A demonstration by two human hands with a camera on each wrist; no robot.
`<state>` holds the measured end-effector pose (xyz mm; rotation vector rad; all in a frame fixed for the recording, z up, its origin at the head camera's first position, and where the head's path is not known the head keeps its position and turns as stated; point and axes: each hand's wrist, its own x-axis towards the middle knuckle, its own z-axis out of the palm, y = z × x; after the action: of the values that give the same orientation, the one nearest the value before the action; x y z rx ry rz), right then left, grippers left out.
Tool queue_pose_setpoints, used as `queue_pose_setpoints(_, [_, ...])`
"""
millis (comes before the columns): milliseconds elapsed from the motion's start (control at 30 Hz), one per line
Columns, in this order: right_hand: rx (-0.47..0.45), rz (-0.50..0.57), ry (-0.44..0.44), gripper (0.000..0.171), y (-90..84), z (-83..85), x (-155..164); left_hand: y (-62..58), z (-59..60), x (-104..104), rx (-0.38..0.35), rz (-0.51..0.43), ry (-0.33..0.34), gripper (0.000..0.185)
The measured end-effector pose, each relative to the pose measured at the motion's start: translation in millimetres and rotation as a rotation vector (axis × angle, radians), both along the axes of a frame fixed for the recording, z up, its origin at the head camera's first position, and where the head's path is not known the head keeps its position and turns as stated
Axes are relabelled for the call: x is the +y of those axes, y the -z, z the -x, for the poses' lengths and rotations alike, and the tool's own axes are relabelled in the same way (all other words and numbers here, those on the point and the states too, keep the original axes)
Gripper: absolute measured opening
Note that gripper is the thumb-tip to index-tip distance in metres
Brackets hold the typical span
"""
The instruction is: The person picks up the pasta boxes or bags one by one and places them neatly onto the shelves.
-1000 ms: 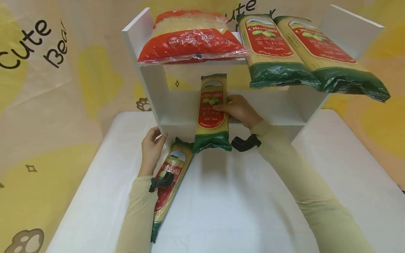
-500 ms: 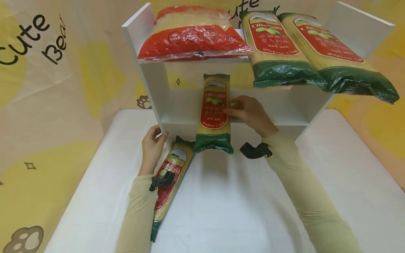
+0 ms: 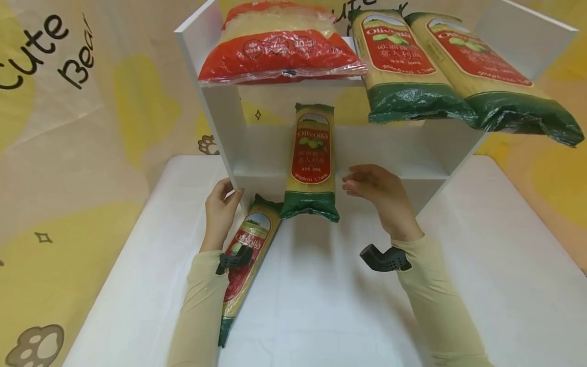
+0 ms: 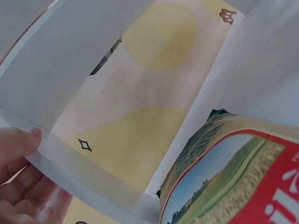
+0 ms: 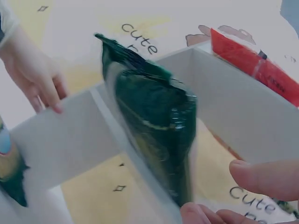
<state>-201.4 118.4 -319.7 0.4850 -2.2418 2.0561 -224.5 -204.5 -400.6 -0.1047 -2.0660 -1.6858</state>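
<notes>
My left hand [image 3: 221, 211] grips the front edge of the left side panel of a white shelf unit [image 3: 224, 137], thumb inside and fingers outside, as the left wrist view shows. A green-ended spaghetti pack [image 3: 310, 153] lies on the middle shelf, its near end sticking out past the edge. Just right of it, my right hand [image 3: 382, 196] hangs apart from the pack with loosely bent fingers and nothing in them. A second spaghetti pack [image 3: 257, 229] lies slanted on the table beside my left hand, partly hidden by the left forearm.
On the top shelf lie a red-and-clear bag of pasta [image 3: 282, 48] and two more spaghetti packs [image 3: 399, 61], their ends overhanging the front edge. A white cloth covers the table [image 3: 321, 306]. Behind hangs a yellow patterned backdrop [image 3: 91, 127].
My right hand has let go of the spaghetti pack on the middle shelf and drawn back to the right and toward me. The pack stays in place; the left hand keeps its grip.
</notes>
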Motion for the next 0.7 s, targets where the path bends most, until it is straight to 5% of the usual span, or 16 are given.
queue_pose_setpoints(700, [-0.304, 0.065, -0.168, 0.029, 66.1, -10.9, -33.8, -0.3, 2.0, 0.3, -0.010, -0.034, 0.016, 0.032])
